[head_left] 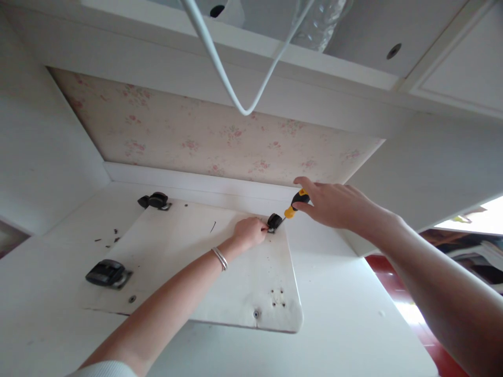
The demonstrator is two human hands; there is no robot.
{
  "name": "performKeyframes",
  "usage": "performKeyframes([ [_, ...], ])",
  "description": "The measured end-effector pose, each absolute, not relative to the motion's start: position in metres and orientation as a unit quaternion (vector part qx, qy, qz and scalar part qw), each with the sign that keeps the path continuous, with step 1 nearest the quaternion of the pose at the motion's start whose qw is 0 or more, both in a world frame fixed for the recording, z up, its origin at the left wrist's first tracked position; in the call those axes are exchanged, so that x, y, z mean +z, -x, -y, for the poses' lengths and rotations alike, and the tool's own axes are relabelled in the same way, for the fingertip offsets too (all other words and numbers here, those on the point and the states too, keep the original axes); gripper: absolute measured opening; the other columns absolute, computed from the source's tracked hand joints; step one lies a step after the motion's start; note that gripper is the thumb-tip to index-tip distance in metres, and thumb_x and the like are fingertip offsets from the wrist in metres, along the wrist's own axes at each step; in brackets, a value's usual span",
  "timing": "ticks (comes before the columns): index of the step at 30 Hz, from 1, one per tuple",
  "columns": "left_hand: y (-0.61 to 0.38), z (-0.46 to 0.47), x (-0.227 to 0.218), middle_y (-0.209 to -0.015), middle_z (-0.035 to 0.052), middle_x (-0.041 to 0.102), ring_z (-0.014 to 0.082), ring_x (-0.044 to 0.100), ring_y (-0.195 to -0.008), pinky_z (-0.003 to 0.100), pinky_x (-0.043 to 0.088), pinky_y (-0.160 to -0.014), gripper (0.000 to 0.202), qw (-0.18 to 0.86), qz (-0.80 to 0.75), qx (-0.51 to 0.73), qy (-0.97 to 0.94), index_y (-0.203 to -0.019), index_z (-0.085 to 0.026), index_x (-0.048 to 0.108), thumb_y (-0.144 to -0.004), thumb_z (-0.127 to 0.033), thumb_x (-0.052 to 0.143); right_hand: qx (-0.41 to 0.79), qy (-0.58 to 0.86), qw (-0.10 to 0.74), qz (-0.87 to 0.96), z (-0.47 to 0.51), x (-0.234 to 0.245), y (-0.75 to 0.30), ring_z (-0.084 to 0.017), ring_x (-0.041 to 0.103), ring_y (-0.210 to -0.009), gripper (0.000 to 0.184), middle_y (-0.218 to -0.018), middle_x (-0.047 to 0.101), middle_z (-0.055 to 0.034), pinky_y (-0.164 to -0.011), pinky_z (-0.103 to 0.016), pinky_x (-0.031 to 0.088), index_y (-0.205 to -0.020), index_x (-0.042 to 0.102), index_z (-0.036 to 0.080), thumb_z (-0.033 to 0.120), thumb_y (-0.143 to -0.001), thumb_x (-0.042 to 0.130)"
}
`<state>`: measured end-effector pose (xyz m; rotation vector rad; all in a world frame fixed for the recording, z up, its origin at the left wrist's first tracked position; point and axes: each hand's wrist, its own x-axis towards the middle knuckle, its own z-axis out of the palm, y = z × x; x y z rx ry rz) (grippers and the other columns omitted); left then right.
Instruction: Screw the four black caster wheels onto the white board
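Head view: the camera is looking forward and down into a white alcove.
Surface: a white worktop is running under a floral back panel, with white walls closing in on both sides.
Board: one white board is lying flat on the worktop.
Casters: three black ones are sitting on the board, namely the far left caster, the near left caster and the far right caster.
Left hand: its fingers are closing together on the far right caster; a bracelet is circling the wrist.
Right hand: its fingers are wrapping the yellow-and-black handle of one screwdriver, which is pointing at the far right caster.
Screw holes: a small cluster is showing at the board's near right corner.
Loose bits: small dark pieces are lying on the worktop off the board's left edge.
Obstruction: one white wire loop is hanging from above, well apart from both hands.
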<state>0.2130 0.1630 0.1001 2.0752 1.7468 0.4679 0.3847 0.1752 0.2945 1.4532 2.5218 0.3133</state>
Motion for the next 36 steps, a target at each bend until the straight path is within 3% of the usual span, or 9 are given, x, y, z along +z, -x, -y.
performKeyframes([
  [3, -0.2131, -0.1638, 0.0995, -0.102, 0.0002, 0.079, 0.0244, 0.072, -0.096, 0.032, 0.053, -0.08, 0.024, 0.192, -0.622, 0.166, -0.741, -0.098, -0.038, 0.079, -0.088, -0.036, 0.058, 0.071, -0.461, 0.109, -0.878, -0.1759, 0.2933, -0.3852, -0.032, 0.068, -0.091, 0.042, -0.109, 0.072, -0.0114, -0.073, -0.041, 0.046, -0.127, 0.052, 0.028, 0.05, -0.098, 0.032],
  [7, -0.2136, -0.1648, 0.0987, -0.103, 0.0006, 0.078, 0.0256, 0.071, -0.096, 0.033, 0.053, -0.08, 0.024, 0.191, -0.621, 0.164, -0.743, -0.1, -0.039, 0.079, -0.088, -0.038, 0.057, 0.142, -0.528, 0.129, -0.827, -0.1743, 0.294, -0.3823, -0.038, 0.067, -0.086, 0.064, -0.089, 0.071, -0.0177, -0.07, -0.046, 0.045, -0.106, 0.063, 0.019, 0.069, -0.093, 0.025],
  [12, -0.2138, -0.1646, 0.0981, -0.103, 0.001, 0.078, 0.0255, 0.071, -0.097, 0.034, 0.052, -0.081, 0.025, 0.186, -0.618, 0.165, -0.746, -0.098, -0.037, 0.079, -0.089, -0.036, 0.056, -0.016, -0.467, 0.105, -0.878, -0.1724, 0.2963, -0.3855, -0.027, 0.067, -0.086, 0.044, -0.105, 0.071, -0.0109, -0.071, -0.037, 0.046, -0.129, 0.049, 0.026, 0.052, -0.096, 0.036],
  [14, -0.2135, -0.1646, 0.0981, -0.104, 0.0008, 0.078, 0.0253, 0.071, -0.098, 0.033, 0.052, -0.08, 0.024, 0.186, -0.616, 0.164, -0.747, -0.096, -0.037, 0.079, -0.089, -0.036, 0.056, 0.004, -0.463, 0.107, -0.88, -0.1727, 0.296, -0.3862, -0.028, 0.067, -0.085, 0.039, -0.103, 0.071, -0.0105, -0.069, -0.037, 0.045, -0.122, 0.053, 0.026, 0.051, -0.096, 0.036],
  [17, -0.213, -0.1647, 0.0988, -0.102, 0.0012, 0.078, 0.0254, 0.071, -0.096, 0.032, 0.052, -0.078, 0.024, 0.186, -0.617, 0.162, -0.748, -0.095, -0.036, 0.079, -0.089, -0.035, 0.056, 0.105, -0.511, 0.129, -0.843, -0.1735, 0.2951, -0.3853, -0.035, 0.067, -0.082, 0.057, -0.091, 0.071, -0.0157, -0.068, -0.042, 0.044, -0.109, 0.06, 0.021, 0.067, -0.093, 0.031],
  [23, -0.213, -0.1641, 0.0996, -0.099, 0.0023, 0.079, 0.0259, 0.072, -0.092, 0.033, 0.051, -0.077, 0.025, 0.187, -0.62, 0.16, -0.745, -0.095, -0.036, 0.079, -0.09, -0.036, 0.055, 0.044, -0.456, 0.09, -0.884, -0.1739, 0.2929, -0.3854, -0.03, 0.068, -0.091, 0.046, -0.118, 0.07, -0.0094, -0.074, -0.041, 0.046, -0.137, 0.046, 0.032, 0.051, -0.097, 0.033],
  [29, -0.2126, -0.1648, 0.0985, -0.1, 0.001, 0.079, 0.0255, 0.072, -0.092, 0.033, 0.052, -0.079, 0.024, 0.191, -0.62, 0.161, -0.744, -0.098, -0.038, 0.079, -0.089, -0.036, 0.056, 0.148, -0.534, 0.13, -0.822, -0.1742, 0.2923, -0.3828, -0.038, 0.067, -0.085, 0.069, -0.087, 0.071, -0.0172, -0.069, -0.045, 0.045, -0.109, 0.063, 0.018, 0.073, -0.092, 0.024],
  [33, -0.2122, -0.165, 0.0974, -0.099, 0.0009, 0.079, 0.0253, 0.072, -0.092, 0.033, 0.052, -0.077, 0.025, 0.191, -0.62, 0.164, -0.744, -0.097, -0.038, 0.079, -0.089, -0.036, 0.055, -0.017, -0.484, 0.094, -0.87, -0.1721, 0.2964, -0.3874, -0.027, 0.067, -0.086, 0.05, -0.107, 0.071, -0.0116, -0.072, -0.038, 0.046, -0.131, 0.047, 0.025, 0.057, -0.097, 0.029],
  [36, -0.2126, -0.1648, 0.0967, -0.1, 0.001, 0.078, 0.0254, 0.072, -0.093, 0.033, 0.052, -0.079, 0.024, 0.19, -0.62, 0.166, -0.743, -0.094, -0.037, 0.079, -0.09, -0.036, 0.055, 0.019, -0.47, 0.093, -0.878, -0.1703, 0.296, -0.3872, -0.027, 0.067, -0.083, 0.042, -0.101, 0.072, -0.0098, -0.07, -0.037, 0.045, -0.124, 0.051, 0.027, 0.052, -0.098, 0.031],
])
